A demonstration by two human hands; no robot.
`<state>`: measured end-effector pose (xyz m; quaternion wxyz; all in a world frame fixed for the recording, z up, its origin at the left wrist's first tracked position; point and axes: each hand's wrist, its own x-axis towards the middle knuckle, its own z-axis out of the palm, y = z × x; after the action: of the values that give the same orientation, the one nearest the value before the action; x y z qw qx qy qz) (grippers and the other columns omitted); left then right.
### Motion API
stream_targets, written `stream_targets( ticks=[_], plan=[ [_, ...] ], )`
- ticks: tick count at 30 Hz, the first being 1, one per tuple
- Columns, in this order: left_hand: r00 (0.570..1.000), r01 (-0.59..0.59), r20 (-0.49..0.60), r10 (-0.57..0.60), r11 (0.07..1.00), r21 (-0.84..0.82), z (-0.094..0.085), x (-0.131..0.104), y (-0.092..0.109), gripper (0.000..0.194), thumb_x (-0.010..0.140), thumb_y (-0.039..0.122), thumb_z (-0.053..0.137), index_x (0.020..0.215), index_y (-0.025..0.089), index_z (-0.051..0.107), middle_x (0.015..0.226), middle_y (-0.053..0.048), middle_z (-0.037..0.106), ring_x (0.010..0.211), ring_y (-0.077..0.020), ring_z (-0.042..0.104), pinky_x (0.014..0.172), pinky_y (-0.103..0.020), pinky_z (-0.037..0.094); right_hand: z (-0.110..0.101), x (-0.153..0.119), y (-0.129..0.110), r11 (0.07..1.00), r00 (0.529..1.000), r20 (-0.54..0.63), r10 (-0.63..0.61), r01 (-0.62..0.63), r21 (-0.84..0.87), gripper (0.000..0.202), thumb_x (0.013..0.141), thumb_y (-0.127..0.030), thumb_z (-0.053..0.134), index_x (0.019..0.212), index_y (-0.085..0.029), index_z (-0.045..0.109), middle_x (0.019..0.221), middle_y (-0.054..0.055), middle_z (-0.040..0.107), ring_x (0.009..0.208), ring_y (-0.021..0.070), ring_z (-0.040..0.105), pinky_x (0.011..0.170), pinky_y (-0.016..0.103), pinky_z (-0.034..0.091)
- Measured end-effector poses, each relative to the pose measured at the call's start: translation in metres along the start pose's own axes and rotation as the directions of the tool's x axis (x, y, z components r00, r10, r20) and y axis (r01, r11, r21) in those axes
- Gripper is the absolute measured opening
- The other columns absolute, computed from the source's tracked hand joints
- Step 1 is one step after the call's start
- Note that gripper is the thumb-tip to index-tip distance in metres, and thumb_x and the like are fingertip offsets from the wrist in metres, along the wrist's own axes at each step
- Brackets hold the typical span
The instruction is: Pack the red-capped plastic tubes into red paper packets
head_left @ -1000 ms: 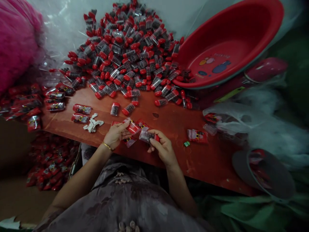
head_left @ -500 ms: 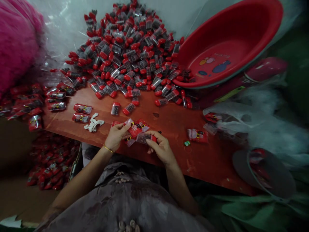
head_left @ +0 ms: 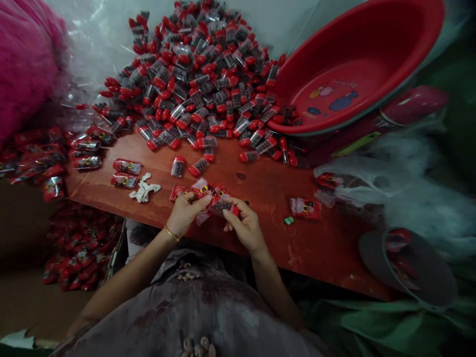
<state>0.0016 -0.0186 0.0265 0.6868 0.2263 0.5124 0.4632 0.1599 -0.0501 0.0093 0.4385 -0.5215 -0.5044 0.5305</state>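
Observation:
My right hand (head_left: 245, 225) is closed around a small clear container (head_left: 221, 205) with a red cap and dark contents. The cap points toward my palm and the clear end faces left. My left hand (head_left: 188, 212) pinches a red printed wrapper (head_left: 212, 196) right beside the container's clear end. Whether the container's end is inside the wrapper, I cannot tell. More red printed wrappers (head_left: 177, 192) lie on the table just behind my left fingers. Two similar containers, one upright-looking (head_left: 178, 166) and one tilted (head_left: 198, 167), rest beyond my hands.
A large heap of capped containers (head_left: 201, 84) covers the back of the table (head_left: 275, 238). A red basin (head_left: 372, 64) leans at the right. Wrapped containers (head_left: 127, 166) and a white crumpled strip (head_left: 144, 190) lie left. A red printed packet (head_left: 305, 208) lies right.
My left hand has shifted right, bringing the wrapper closer to the container. My right hand has moved slightly left, still gripping the container.

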Motion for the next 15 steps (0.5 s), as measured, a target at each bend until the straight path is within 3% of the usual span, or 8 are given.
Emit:
stream_targets(
  ticks=[4, 8, 12, 15],
  plan=[
    [0.999, 0.05, -0.011, -0.05, 0.999, -0.017, 0.005, -0.002, -0.007, 0.047, 0.038, 0.04, 0.086, 0.07, 0.012, 0.065, 0.067, -0.002, 0.07, 0.057, -0.0128, 0.064, 0.054, -0.022, 0.051, 0.009, 0.0, 0.007, 0.999, 0.995, -0.086, -0.046, 0.045, -0.016, 0.035, 0.08, -0.039, 0.057, 0.109, -0.021, 0.057, 0.059, -0.007, 0.051, 0.045, 0.0076, 0.049, 0.048, 0.023, 0.049],
    [0.998, 0.059, 0.013, -0.059, 0.997, -0.049, 0.01, -0.004, -0.016, 0.043, 0.047, 0.037, 0.084, 0.076, 0.011, 0.067, 0.068, -0.003, 0.069, 0.057, -0.0111, 0.062, 0.055, -0.021, 0.049, 0.017, 0.001, 0.01, 0.992, 0.977, -0.194, -0.084, 0.062, -0.113, 0.036, 0.08, -0.039, 0.058, 0.112, -0.023, 0.058, 0.069, -0.001, 0.059, 0.056, 0.012, 0.056, 0.055, 0.025, 0.051],
    [1.0, 0.012, 0.0, -0.012, 0.997, -0.079, 0.01, -0.003, -0.015, 0.037, 0.05, 0.037, 0.083, 0.066, 0.012, 0.061, 0.059, 0.0, 0.065, 0.05, -0.009, 0.058, 0.05, -0.02, 0.046, 0.018, 0.002, 0.008, 0.993, 0.997, -0.051, -0.056, 0.051, -0.103, 0.034, 0.078, -0.038, 0.06, 0.108, -0.022, 0.061, 0.067, -0.001, 0.06, 0.054, 0.0114, 0.055, 0.055, 0.025, 0.05],
    [1.0, -0.002, 0.014, 0.003, 0.995, -0.101, 0.009, -0.002, -0.006, 0.035, 0.049, 0.032, 0.084, 0.067, 0.012, 0.061, 0.064, -0.002, 0.067, 0.055, -0.0114, 0.061, 0.055, -0.022, 0.049, 0.015, 0.001, 0.007, 0.998, 0.999, 0.041, -0.029, 0.027, 0.059, 0.038, 0.079, -0.039, 0.06, 0.113, -0.022, 0.057, 0.079, -0.001, 0.063, 0.055, 0.0087, 0.057, 0.059, 0.025, 0.053]
  ],
)
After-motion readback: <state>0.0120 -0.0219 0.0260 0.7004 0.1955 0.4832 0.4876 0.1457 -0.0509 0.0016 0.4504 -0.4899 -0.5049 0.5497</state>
